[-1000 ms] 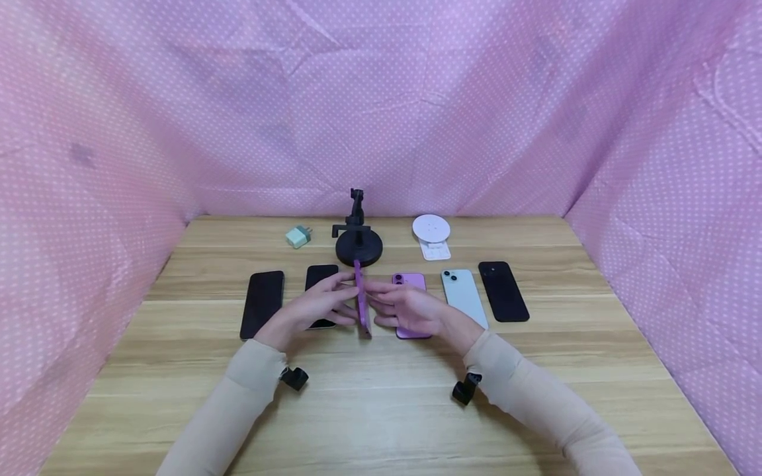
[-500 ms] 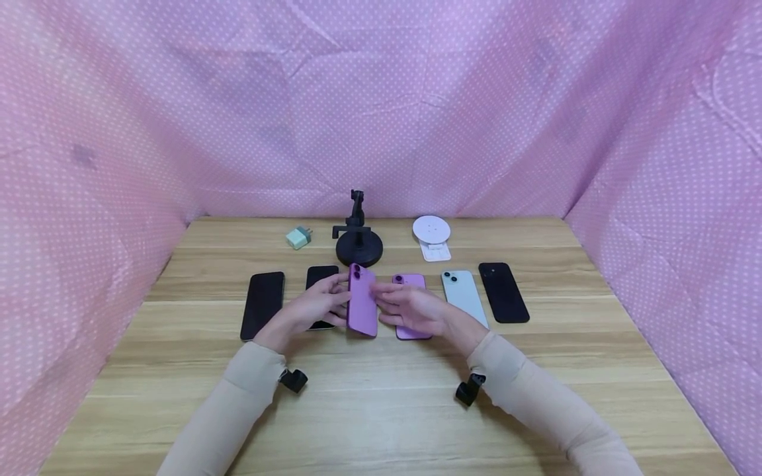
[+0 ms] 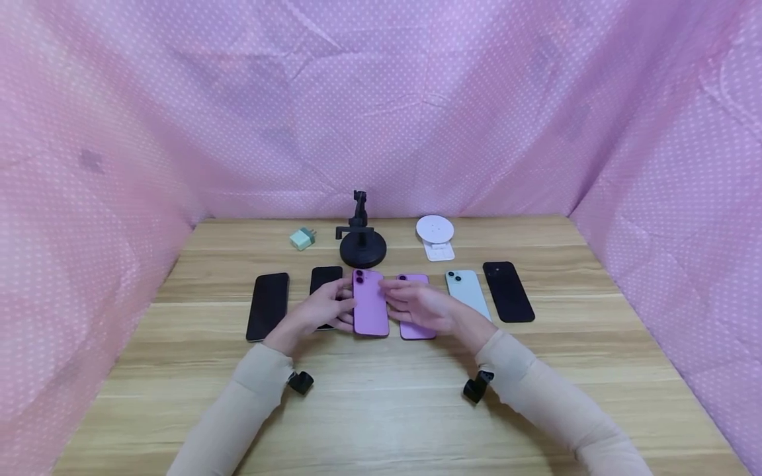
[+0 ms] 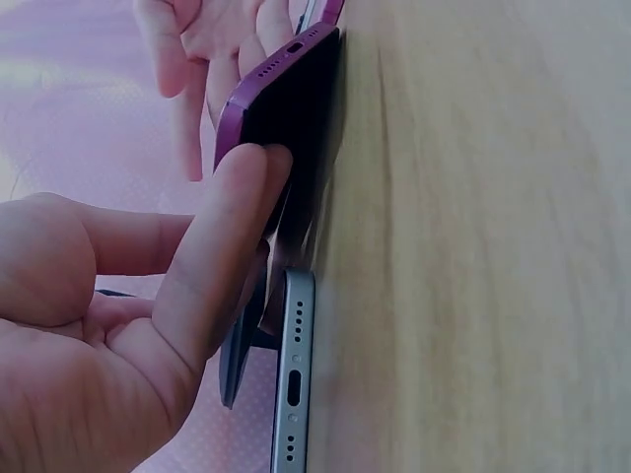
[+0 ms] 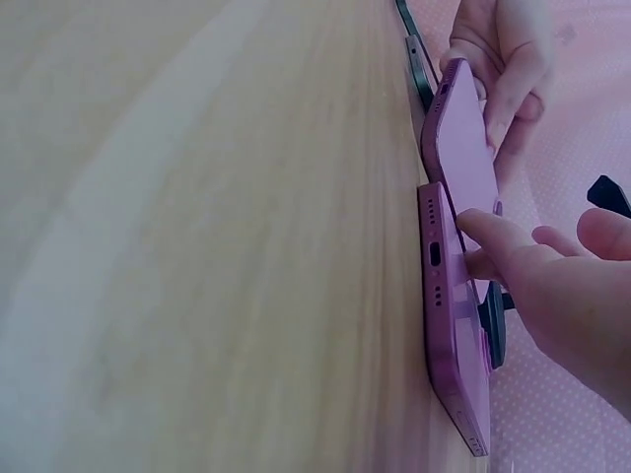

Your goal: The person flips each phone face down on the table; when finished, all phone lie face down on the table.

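Observation:
In the head view a pink phone (image 3: 370, 304) shows its back with the camera lenses at the upper left. My left hand (image 3: 326, 308) holds it by the left edge; in the left wrist view the fingers (image 4: 232, 222) reach under its dark screen side, and that edge is tilted up off the table. My right hand (image 3: 424, 305) hovers over a second pink phone (image 3: 418, 330), fingers extended towards the first phone's right edge. Whether they touch it is unclear. A black phone (image 3: 324, 274) lies partly hidden behind the left hand.
Another black phone (image 3: 267, 307) lies at the left. To the right are a pale phone (image 3: 469, 294) and a dark phone (image 3: 508, 292). Behind stand a green charger plug (image 3: 302, 238), a black phone stand (image 3: 363, 248) and a white round stand (image 3: 435, 229).
The pink phone stood on edge a second ago. It has turned so its back faces up, and lies lower and slightly further right. My right hand has shifted slightly right.

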The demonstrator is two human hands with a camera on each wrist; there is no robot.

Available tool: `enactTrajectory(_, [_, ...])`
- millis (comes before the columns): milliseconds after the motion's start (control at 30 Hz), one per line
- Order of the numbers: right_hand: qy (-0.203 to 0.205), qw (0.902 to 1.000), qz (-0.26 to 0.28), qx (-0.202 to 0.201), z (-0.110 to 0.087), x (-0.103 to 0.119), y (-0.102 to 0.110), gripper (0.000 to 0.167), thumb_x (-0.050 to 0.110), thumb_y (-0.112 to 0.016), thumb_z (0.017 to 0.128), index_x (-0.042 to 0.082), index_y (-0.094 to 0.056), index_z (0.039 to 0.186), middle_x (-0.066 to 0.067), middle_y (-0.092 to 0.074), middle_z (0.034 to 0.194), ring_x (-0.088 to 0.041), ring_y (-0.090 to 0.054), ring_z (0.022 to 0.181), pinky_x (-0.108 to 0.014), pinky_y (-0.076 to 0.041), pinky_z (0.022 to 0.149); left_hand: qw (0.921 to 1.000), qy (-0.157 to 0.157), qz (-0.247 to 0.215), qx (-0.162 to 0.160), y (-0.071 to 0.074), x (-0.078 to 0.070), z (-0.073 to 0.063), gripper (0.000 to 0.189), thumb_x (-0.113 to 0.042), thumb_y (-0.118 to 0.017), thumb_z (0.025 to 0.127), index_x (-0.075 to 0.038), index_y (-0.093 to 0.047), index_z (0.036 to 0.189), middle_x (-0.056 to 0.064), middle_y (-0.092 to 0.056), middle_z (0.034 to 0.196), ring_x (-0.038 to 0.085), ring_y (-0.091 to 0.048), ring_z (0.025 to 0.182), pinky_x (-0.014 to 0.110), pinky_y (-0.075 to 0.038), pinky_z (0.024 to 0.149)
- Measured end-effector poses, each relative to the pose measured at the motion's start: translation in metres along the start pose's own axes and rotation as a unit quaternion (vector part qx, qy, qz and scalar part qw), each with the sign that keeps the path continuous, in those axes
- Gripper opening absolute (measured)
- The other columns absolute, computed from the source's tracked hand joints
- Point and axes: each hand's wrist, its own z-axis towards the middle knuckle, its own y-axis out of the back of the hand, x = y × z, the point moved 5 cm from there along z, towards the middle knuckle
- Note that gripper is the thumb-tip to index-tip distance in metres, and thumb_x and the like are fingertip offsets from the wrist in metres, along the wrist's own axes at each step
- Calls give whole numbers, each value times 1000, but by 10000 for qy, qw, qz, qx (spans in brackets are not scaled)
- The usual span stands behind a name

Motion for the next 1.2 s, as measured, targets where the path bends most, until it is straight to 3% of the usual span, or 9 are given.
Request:
enactTrajectory(267, [-77, 9999, -40, 118, -2, -2, 2, 52, 7, -39, 108, 5, -30, 159, -14, -19, 167, -30, -19, 152, -46, -27, 120, 9983, 165, 489, -274, -2, 6, -3, 66, -1, -55, 103, -3, -23, 160, 24, -51, 135, 27, -71, 74, 39, -63, 70])
enactTrajectory(467, [-77, 9998, -19, 162, -1, -2, 2, 52, 8, -40, 109, 5, -28, 159, -13, -18, 167, -30, -18, 153, -45, -28, 120, 9961, 135, 817, -311, -3, 1, -7, 63, -1, -59, 101, -5, -31, 158, 22, -53, 133, 27, -70, 73, 39, -63, 67])
enactTrajectory(667, [10, 9999, -57, -113, -8, 7, 14, 51, 8, -40, 108, 4, -30, 159, -13, -21, 167, -28, -21, 152, -45, -28, 120, 9925, -133, 1205, -161, -13, -11, 5, 57, -4, -61, 101, -6, -40, 154, 19, -54, 131, 24, -70, 72, 37, -63, 66])
enactTrajectory(833, [6, 9998, -36, -197, -10, 8, 21, 51, 9, -40, 109, 5, -30, 159, -12, -19, 167, -26, -19, 153, -45, -27, 120, 9900, -80, 1398, -169, -15, -12, 13, 51, -6, -62, 101, -4, -46, 149, 18, -55, 131, 23, -71, 71, 35, -63, 65])
enactTrajectory(1200, [-78, 9999, -66, -37, 3, -1, 6, 50, 6, -41, 108, 7, -34, 158, -9, -22, 167, -26, -19, 153, -45, -29, 120, 9908, 4, 1338, -220, -3, -5, -7, 56, -7, -61, 101, -2, -40, 152, 21, -57, 126, 24, -71, 72, 36, -63, 66])
